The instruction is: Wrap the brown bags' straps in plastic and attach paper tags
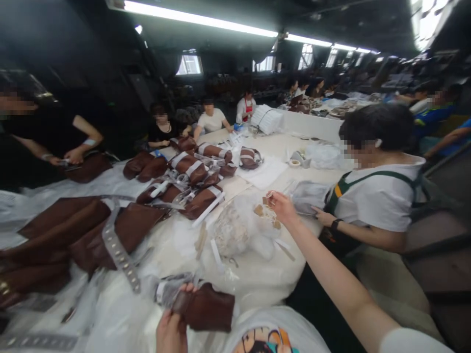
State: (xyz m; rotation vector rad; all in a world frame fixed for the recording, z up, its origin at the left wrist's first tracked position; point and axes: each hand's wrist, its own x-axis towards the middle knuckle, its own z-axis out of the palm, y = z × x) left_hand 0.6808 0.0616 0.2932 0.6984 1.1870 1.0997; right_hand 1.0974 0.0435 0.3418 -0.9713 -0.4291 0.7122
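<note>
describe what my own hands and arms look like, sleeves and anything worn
The left hand and right hand are bare, without gloves. The right forearm shows no watch or band; a plain white sleeve ends well short of the wrist. The left arm is mostly out of view.

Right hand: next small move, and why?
Probably draw the right hand back toward the brown item: it appears to pinch a small tan piece by the translucent plastic bag, while the left hand holds the brown item.

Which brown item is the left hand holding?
The small pouch-like brown piece at bottom centre, gripped by the left hand; that hand touches none of the other brown bags.
</note>
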